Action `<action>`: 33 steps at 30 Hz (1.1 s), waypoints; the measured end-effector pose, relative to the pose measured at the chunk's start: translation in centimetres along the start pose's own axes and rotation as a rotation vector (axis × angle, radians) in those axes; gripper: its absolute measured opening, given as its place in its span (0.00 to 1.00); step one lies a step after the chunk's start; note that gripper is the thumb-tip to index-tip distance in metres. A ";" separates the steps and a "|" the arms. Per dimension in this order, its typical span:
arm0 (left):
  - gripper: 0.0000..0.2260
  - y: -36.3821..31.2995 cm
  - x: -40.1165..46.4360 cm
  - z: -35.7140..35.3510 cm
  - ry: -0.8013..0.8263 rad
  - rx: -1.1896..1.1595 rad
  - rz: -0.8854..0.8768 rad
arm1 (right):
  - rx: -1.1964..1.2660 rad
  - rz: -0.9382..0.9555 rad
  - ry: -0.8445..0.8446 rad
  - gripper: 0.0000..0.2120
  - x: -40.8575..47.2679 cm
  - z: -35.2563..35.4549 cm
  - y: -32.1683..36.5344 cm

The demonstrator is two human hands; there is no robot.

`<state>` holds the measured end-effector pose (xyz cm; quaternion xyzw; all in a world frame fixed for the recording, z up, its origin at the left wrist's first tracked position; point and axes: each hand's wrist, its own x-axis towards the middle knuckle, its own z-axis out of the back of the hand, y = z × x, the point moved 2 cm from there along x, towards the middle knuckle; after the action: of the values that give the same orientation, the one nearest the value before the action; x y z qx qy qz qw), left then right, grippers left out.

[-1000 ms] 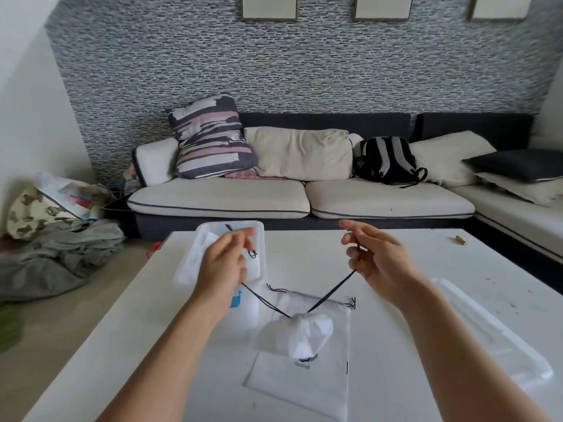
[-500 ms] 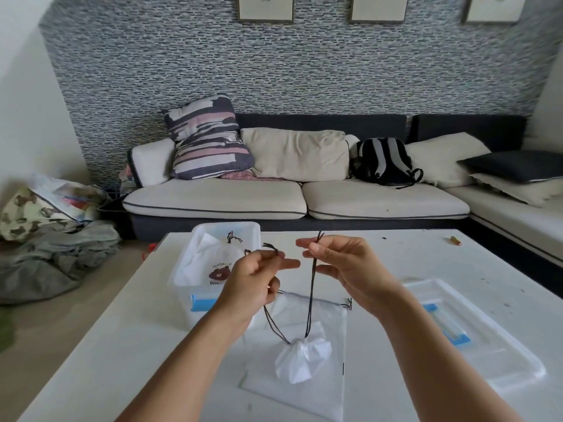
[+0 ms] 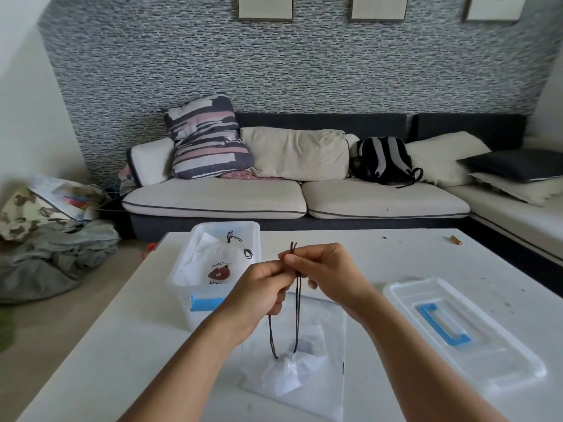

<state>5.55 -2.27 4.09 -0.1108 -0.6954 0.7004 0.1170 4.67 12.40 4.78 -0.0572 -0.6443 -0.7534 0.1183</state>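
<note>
Left hand (image 3: 259,295) and right hand (image 3: 326,271) pinching black drawstring (image 3: 297,312) together, white pouch (image 3: 288,374) hanging above flat bag (image 3: 330,318) near counter (image 3: 396,254) front edge, clear bin (image 3: 195,287) left, lid (image 3: 487,357) right.

"POPULAR" w/ bear logo & partly hidden "bro…" on white bag (image 3: 217,263) in clear bin (image 3: 195,287).

Soft, even daylight, fairly bright, no lamp in view. Brightest patch is the plain wall at 9 o'clock. White table (image 3: 396,263) looks washed out, with mild sheen on the clear lid (image 3: 502,354) at 4 o'clock. Faint soft shadow beside the pouch (image 3: 289,376) at 6 o'clock. The black cord (image 3: 298,315) is crisp at centre. Wide-angle bending: picture frames (image 3: 265,7) at 12 o'clock and sofa (image 3: 213,197) curve. Corners soft.
</note>
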 end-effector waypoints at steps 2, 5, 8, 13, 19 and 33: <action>0.09 -0.1 0.0 0.0 0.027 -0.053 0.044 | 0.043 -0.034 0.014 0.06 0.1 0.0 -0.1; 0.09 -0.3 -0.1 -0.2 0.067 -0.072 0.066 | 0.035 -0.035 0.041 0.09 0.1 0.0 -0.1; 0.10 0.1 -0.2 -0.4 0.046 -0.024 -0.001 | 0.031 -0.045 0.101 0.13 -0.2 -0.3 0.0; 0.12 0.1 0.0 -0.6 -0.023 -0.128 -0.017 | 0.226 -0.094 0.126 0.13 -0.3 0.0 0.0; 0.10 0.3 0.5 0.1 -0.289 -0.193 0.034 | 0.176 -0.113 -0.138 0.05 -0.1 0.9 -0.3; 0.10 -0.1 0.7 1.3 -0.343 -0.114 -0.092 | 0.019 -0.270 0.148 0.07 -1.2 0.3 0.3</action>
<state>4.49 -3.27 4.20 0.0359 -0.7481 0.6623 0.0222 5.89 12.77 4.86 0.0868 -0.6428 -0.7584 0.0634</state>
